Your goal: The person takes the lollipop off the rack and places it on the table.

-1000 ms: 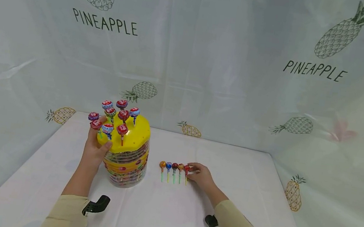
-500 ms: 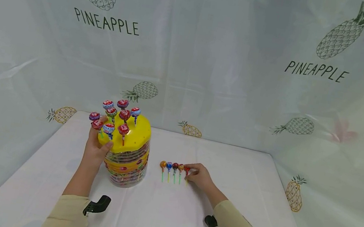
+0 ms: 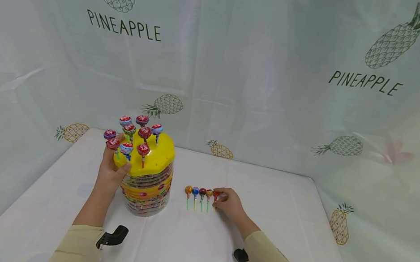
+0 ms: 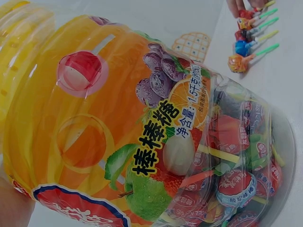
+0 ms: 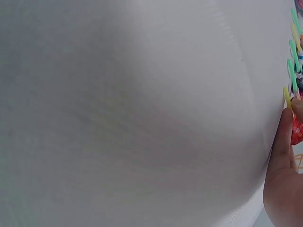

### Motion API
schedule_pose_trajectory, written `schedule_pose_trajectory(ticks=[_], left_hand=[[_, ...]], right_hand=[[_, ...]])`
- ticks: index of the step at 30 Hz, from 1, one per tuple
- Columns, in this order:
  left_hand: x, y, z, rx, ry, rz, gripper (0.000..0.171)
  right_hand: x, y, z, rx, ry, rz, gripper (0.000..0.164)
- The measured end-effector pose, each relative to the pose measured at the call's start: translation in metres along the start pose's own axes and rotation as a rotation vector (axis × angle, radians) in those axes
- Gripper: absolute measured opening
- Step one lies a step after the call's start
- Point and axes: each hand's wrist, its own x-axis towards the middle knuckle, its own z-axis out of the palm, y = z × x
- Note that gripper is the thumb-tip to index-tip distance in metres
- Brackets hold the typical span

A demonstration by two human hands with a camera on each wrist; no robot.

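A clear plastic jar [image 3: 148,203] of wrapped lollipops stands on the left of the table, its label also facing the left wrist view. Several lollipops poke up out of its yellow lid [image 3: 163,151]. My left hand [image 3: 108,175] grips the lid's left edge, thumb at the front. Right of the jar lies a neat row of lollipops: orange [image 3: 188,189], blue [image 3: 195,191], dark red and another orange. At the row's right end my right hand [image 3: 231,204] pinches a red lollipop [image 5: 297,132] with a yellow stick; the fingers partly cover it.
A white cloth covers the table [image 3: 266,193]. Behind it and at both sides hangs a pale curtain [image 3: 257,88] printed with pineapples. A black wrist camera mount [image 3: 112,237] sits at the left sleeve.
My right hand has shifted slightly at the red lollipop, its thumb and finger closing in on it. The left hand keeps its hold on the lid; the jar stays put.
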Motion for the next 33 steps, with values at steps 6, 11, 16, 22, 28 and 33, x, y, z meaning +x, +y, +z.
schedule_pose_trajectory(ticks=[6,11,16,22,28,33], left_hand=[[0.0,0.0,0.001,-0.006,0.005,0.006,0.07],[0.001,-0.001,0.001,-0.019,-0.01,0.019,0.069],[0.001,-0.002,0.002,-0.023,-0.01,0.019,0.069],[0.0,-0.001,-0.001,-0.024,-0.002,0.046,0.069],[-0.002,-0.002,-0.002,-0.024,0.002,0.02,0.067],[-0.002,0.0,0.0,-0.003,0.006,-0.03,0.068]], right_hand=[[-0.001,0.001,-0.002,-0.003,-0.001,-0.005,0.045],[-0.002,-0.004,-0.008,0.021,0.005,-0.01,0.048],[-0.005,-0.024,-0.015,0.086,0.025,-0.045,0.047],[-0.014,-0.063,-0.016,0.259,-0.015,-0.128,0.042],[-0.028,-0.11,-0.017,0.389,-0.07,-0.228,0.04],[-0.035,-0.149,-0.015,0.446,-0.097,-0.338,0.039]])
